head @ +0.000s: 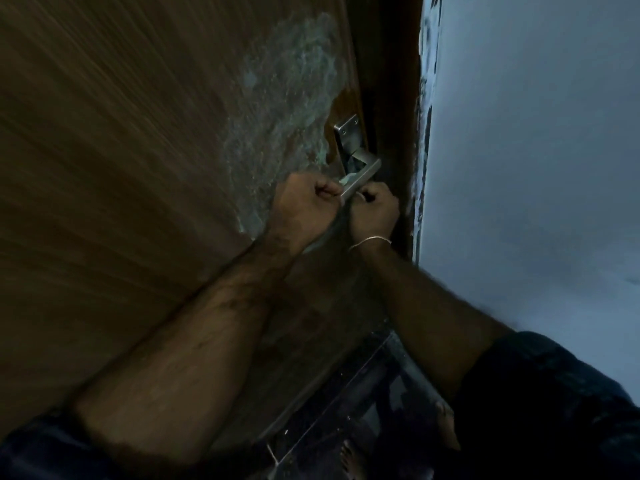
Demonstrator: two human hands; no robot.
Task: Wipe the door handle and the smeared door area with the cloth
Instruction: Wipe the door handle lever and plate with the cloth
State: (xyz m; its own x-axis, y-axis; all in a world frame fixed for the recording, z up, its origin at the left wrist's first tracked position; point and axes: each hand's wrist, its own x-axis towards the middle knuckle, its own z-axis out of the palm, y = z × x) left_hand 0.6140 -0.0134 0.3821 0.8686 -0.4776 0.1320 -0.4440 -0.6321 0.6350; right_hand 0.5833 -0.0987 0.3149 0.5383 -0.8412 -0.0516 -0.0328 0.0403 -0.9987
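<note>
A silver lever door handle (362, 176) on its metal plate (348, 133) sits at the right edge of the brown wooden door (138, 168). A pale, whitish smear (287, 109) covers the door left of and above the handle. My left hand (304, 206) is curled into a fist at the free end of the lever and pinches a small pale bit of cloth (344, 181). Just right of the lever's end, my right hand (374, 213) is curled too and seems to pinch the cloth's other end. Most of the cloth is hidden by both hands.
A dark door frame (391, 98) runs right of the handle, with a pale blue wall (536, 150) beyond it. Below are a dark floor and bare feet (349, 459). The light is dim.
</note>
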